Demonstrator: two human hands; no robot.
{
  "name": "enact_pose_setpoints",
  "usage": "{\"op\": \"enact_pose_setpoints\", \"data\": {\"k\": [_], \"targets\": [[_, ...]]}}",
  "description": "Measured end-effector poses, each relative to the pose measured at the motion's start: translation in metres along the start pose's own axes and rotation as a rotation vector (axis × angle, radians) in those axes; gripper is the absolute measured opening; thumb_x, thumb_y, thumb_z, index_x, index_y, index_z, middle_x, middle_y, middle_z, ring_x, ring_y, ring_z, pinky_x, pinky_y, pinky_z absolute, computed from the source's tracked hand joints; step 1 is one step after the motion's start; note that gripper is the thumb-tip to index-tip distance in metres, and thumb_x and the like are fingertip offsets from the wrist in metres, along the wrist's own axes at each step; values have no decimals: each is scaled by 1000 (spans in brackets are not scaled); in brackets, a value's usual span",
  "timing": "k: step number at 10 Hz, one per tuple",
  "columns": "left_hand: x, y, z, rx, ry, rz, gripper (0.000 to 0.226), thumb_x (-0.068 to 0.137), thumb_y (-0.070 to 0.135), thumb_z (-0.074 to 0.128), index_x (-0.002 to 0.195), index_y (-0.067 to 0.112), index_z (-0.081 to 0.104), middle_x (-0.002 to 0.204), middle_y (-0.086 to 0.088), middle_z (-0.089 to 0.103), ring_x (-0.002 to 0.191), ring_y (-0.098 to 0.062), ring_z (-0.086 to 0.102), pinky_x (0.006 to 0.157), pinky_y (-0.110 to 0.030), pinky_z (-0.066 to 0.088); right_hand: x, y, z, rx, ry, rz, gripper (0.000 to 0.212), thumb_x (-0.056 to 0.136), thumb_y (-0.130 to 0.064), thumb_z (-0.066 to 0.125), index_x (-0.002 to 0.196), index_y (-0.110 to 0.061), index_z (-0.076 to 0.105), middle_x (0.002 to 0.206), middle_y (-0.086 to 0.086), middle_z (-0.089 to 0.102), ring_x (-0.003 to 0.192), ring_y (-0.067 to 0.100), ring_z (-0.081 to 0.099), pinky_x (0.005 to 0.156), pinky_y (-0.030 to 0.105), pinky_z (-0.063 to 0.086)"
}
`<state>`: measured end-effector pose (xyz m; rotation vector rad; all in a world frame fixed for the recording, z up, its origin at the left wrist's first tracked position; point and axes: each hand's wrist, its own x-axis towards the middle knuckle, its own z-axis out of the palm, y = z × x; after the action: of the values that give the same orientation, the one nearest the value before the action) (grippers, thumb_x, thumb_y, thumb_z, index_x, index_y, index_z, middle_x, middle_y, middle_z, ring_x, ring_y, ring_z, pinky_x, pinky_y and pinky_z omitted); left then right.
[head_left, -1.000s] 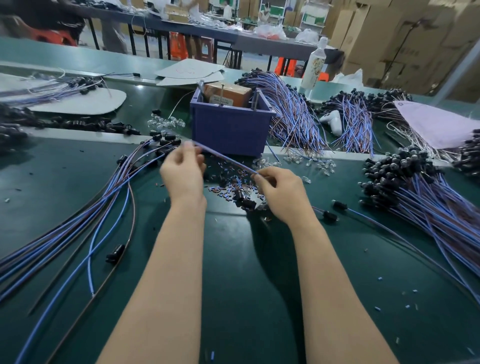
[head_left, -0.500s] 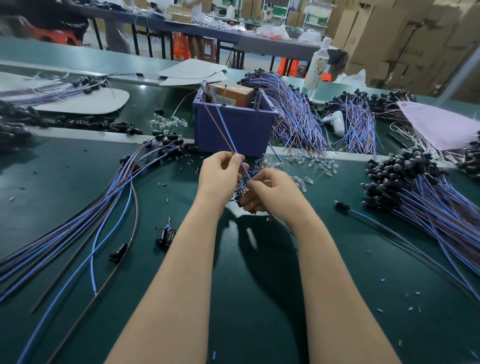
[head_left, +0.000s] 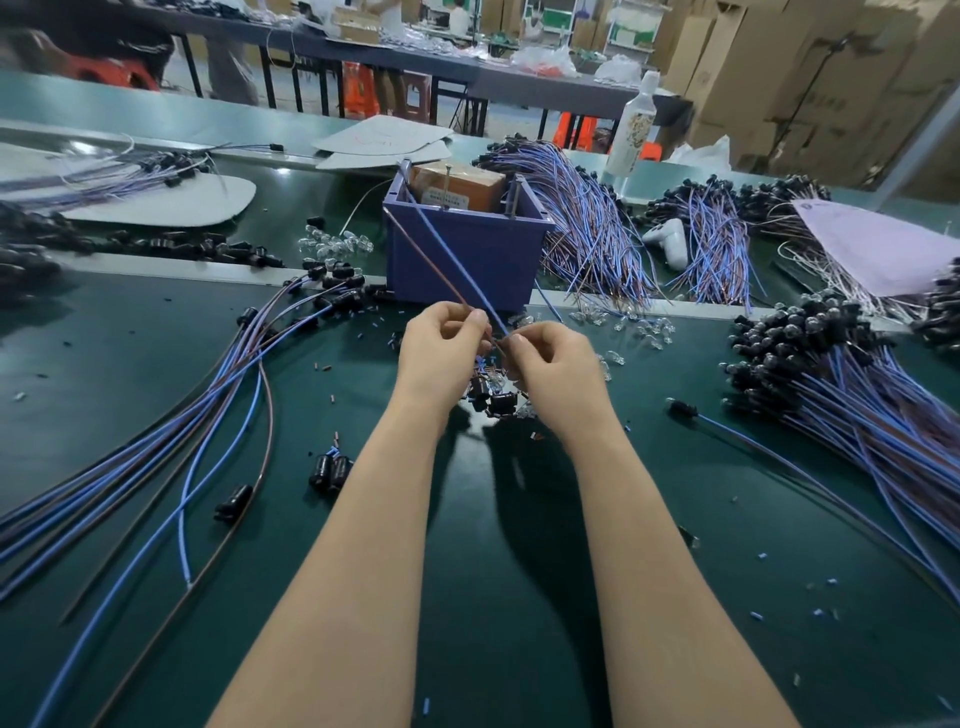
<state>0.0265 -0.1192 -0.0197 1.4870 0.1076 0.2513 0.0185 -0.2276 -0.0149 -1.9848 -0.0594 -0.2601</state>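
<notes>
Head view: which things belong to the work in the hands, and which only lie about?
In the job: left hand, right hand, the blue and brown wires they pinch, black caps beneath.
Lying about: purple bin, white bottle, paper sheet.

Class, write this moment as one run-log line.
left hand: pinches brown wire | right hand: pinches blue wire | wires: slant up across purple bin | below hands: black caps
</notes>
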Motion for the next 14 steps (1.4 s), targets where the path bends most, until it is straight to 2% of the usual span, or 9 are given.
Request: {"op": "enact_pose_setpoints", "data": {"k": [1, 2, 3, 4, 5, 6, 7, 10, 14], "targets": [[1, 0, 0, -70, 59, -25, 16, 99, 11, 46, 85, 14, 53, 69, 3, 65, 61, -6, 62, 71, -25, 53, 3, -1, -2, 126, 192, 82, 17, 96, -9, 41, 84, -18, 49, 75, 2, 61, 73, 23, 61, 81, 49, 53], [2, 0, 0, 16, 104, 11, 13, 100, 13, 43, 95, 10, 54, 62, 5, 64, 48, 1, 57, 53, -12, 47, 4, 1, -7, 106, 347, 45, 17, 97, -9, 37, 108, -11, 50, 76, -5, 54, 64, 4, 53, 69, 27, 47], [3, -2, 0, 99, 93, 41, 14, 100, 13, 43, 96, 10, 56, 63, 4, 62, 47, 1, 53, 58, -17, 46, 1, 2, -6, -49, 311, -24, 25, 100, -13, 39, 121, -12, 53, 79, -14, 52, 67, 0, 50, 62, 15, 32], [2, -3, 0, 155, 78, 62, 16, 100, 13, 43, 96, 12, 58, 64, 4, 62, 45, 3, 51, 61, -20, 47, -2, 1, -4, -143, 218, -30, 30, 99, -13, 40, 125, -12, 56, 104, 2, 66, 90, 17, 58, 73, 18, 34], [1, -2, 0, 176, 74, 78, 17, 100, 13, 43, 100, 10, 60, 64, 5, 61, 51, -3, 52, 65, -23, 48, -3, 1, -3, -179, 193, -36, 31, 99, -13, 41, 125, -13, 57, 113, 8, 66, 100, 22, 58, 81, 22, 36], [1, -1, 0, 199, 62, 93, 18, 100, 13, 43, 103, 11, 60, 64, 5, 61, 56, -8, 54, 72, -29, 49, -3, 1, -1, -189, 172, -40, 31, 97, -11, 43, 123, -12, 58, 108, 7, 66, 95, 20, 56, 84, 23, 38], [-1, 0, 0, 218, 57, 109, 19, 99, 13, 42, 104, 10, 61, 65, 5, 61, 56, -7, 54, 69, -26, 48, -2, 3, -1, -186, 165, -37, 31, 95, -9, 43, 120, -13, 61, 87, 0, 56, 81, 17, 49, 81, 27, 41], [0, -1, -1, 207, 60, 99, 20, 99, 13, 43, 107, 9, 61, 65, 5, 62, 57, -7, 55, 71, -27, 49, -2, 2, -2, -148, 172, -4, 27, 92, -11, 44, 109, -16, 64, 64, -10, 48, 70, 19, 46, 70, 29, 40], [0, -2, 0, 218, 42, 101, 21, 99, 15, 43, 108, 12, 62, 67, 6, 63, 58, -5, 55, 65, -21, 48, -2, 2, -3, -150, 172, -26, 26, 91, -11, 45, 106, -17, 65, 61, -12, 47, 58, 10, 43, 66, 26, 39]]}}
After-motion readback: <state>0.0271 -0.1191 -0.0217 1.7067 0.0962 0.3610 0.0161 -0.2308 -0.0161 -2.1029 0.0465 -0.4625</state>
